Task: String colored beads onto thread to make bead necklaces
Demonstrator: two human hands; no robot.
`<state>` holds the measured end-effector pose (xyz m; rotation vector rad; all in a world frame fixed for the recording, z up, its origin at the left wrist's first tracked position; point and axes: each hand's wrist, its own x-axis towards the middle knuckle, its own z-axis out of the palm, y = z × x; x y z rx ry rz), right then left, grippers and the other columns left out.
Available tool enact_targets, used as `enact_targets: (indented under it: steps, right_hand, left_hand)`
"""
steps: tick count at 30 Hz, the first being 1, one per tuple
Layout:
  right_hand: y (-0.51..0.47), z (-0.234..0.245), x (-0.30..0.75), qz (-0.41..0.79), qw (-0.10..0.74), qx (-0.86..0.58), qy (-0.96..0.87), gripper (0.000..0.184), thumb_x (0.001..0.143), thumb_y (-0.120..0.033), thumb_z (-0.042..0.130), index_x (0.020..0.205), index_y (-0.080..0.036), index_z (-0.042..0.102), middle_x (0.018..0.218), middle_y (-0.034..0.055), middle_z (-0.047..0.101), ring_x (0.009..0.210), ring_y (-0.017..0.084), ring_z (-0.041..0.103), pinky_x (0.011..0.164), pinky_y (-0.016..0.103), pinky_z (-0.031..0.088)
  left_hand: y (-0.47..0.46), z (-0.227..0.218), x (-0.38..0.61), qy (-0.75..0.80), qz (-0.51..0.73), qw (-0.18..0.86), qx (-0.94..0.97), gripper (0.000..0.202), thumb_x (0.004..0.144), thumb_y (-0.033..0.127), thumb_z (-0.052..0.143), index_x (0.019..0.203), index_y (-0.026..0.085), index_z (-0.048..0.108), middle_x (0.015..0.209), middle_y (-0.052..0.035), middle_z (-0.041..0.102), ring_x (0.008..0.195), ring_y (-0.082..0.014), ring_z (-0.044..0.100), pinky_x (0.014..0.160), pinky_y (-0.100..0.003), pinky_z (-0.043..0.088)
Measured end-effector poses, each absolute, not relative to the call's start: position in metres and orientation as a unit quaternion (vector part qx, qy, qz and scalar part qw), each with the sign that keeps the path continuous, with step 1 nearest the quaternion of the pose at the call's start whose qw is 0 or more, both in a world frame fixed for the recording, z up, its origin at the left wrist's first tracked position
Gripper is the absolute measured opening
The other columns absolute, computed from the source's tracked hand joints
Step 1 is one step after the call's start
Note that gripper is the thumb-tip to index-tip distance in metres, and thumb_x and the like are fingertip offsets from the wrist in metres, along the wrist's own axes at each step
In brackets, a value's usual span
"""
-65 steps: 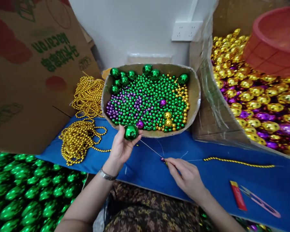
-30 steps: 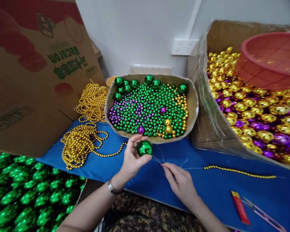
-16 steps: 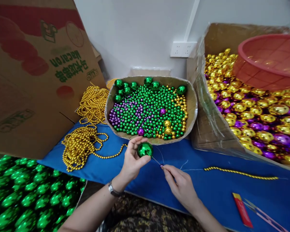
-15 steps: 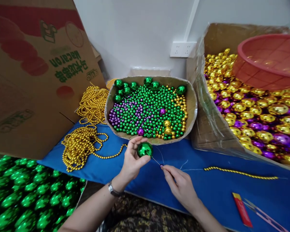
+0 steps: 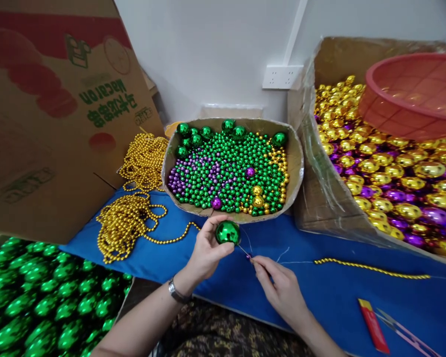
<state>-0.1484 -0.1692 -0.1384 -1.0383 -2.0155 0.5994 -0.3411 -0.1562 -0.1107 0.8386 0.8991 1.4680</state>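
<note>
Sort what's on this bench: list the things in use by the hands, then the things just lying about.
In use:
left hand
green ball
right hand
needle
small purple bead

Lying about:
tray of beads
gold bead strands
red lighter
snips
red basin

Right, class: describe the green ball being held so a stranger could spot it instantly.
Find the cardboard tray of small beads in the middle. Just below its near edge, the left hand holds the green ball. Unlike the others, it is off the pile, with a needle at it.
</note>
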Motion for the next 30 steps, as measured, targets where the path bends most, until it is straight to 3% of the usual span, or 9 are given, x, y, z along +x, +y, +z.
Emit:
enact_targets:
  steps: [5,11,14,18,22,25,30]
  right_hand:
    - [-0.170,-0.138,-0.150,0.250,0.381,-0.412,-0.789,0.018,0.095,-0.023,0.045,0.099,-0.021,0.062,0.084,0.0042,0.074,0.069,0.016,0.071,0.066,0.023,0.058]
    - [-0.172,-0.138,-0.151,0.253,0.379,-0.418,-0.786,0.017,0.095,-0.022,0.044,0.098,-0.020,0.061,0.082,0.0043,0.073,0.066,0.016,0.071,0.063,0.022,0.057]
    - [-0.172,-0.136,-0.150,0.247,0.377,-0.428,-0.783,0.017,0.095,-0.022,0.044,0.096,-0.021,0.061,0.079,0.0037,0.072,0.065,0.016,0.070,0.062,0.022,0.056]
    - [-0.173,-0.133,-0.148,0.242,0.384,-0.437,-0.777,0.016,0.095,-0.021,0.045,0.094,-0.021,0.061,0.077,0.0024,0.072,0.064,0.015,0.070,0.059,0.021,0.055]
    - [-0.175,-0.131,-0.146,0.237,0.395,-0.443,-0.769,0.016,0.095,-0.022,0.044,0.092,-0.021,0.060,0.072,0.0014,0.070,0.060,0.015,0.068,0.058,0.022,0.054]
    - [-0.176,-0.130,-0.144,0.237,0.404,-0.447,-0.762,0.016,0.095,-0.022,0.045,0.091,-0.021,0.060,0.071,0.0011,0.070,0.059,0.014,0.067,0.059,0.022,0.053]
    - [-0.178,-0.130,-0.140,0.240,0.408,-0.449,-0.758,0.015,0.095,-0.023,0.045,0.094,-0.021,0.060,0.069,0.0009,0.069,0.058,0.014,0.066,0.058,0.022,0.052]
  left_hand:
    - [-0.158,-0.112,-0.340,0.368,0.621,0.590,0.362,0.057,0.063,0.027,0.083,0.113,0.025,0.055,0.120,-0.0087,0.058,0.100,-0.0251,0.062,0.081,-0.037,0.053]
    - [-0.158,-0.112,-0.349,0.356,0.611,0.571,0.417,0.053,0.074,0.031,0.074,0.123,0.024,0.054,0.132,-0.0126,0.054,0.123,-0.0298,0.050,0.099,-0.043,0.045]
    - [-0.152,-0.106,-0.356,0.373,0.631,0.536,0.418,0.040,0.081,0.033,0.067,0.118,0.022,0.059,0.123,-0.0129,0.060,0.116,-0.0276,0.055,0.095,-0.044,0.048]
    - [-0.133,-0.096,-0.367,0.419,0.625,0.489,0.441,0.028,0.082,0.033,0.066,0.107,0.020,0.065,0.105,-0.0100,0.068,0.101,-0.0227,0.063,0.085,-0.036,0.052]
    - [-0.100,-0.086,-0.372,0.479,0.508,0.432,0.571,0.020,0.085,0.033,0.061,0.098,0.018,0.067,0.091,-0.0071,0.070,0.085,-0.0192,0.065,0.074,-0.030,0.052]
    - [-0.071,-0.083,-0.367,0.488,0.365,0.327,0.722,0.016,0.087,0.027,0.055,0.093,0.019,0.068,0.083,-0.0042,0.070,0.072,-0.0171,0.064,0.066,-0.028,0.048]
    - [-0.032,-0.090,-0.345,0.476,0.070,0.158,0.862,0.020,0.084,0.015,0.052,0.089,0.019,0.071,0.083,-0.0075,0.071,0.077,-0.0218,0.065,0.071,-0.030,0.047]
